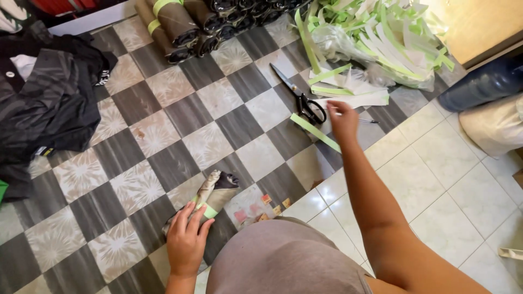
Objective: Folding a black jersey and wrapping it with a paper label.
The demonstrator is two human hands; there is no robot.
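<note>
My left hand point(186, 239) presses down on a rolled dark garment point(213, 191) that lies on the floor in front of me, with a green band point(206, 209) around it just by my fingers. My right hand point(343, 121) reaches forward to the floor beside black scissors point(300, 99). Its fingers rest on a white paper strip point(357, 100), and a long green strip point(315, 132) lies just left of the wrist. Whether the fingers pinch anything cannot be made out.
A heap of green and white paper strips point(381, 32) lies at the top right. Several rolled, banded garments point(185, 27) are lined up at the top. A pile of dark clothes point(49, 103) sits at the left. A blue bottle point(485, 81) and a sack point(493, 125) stand at the right.
</note>
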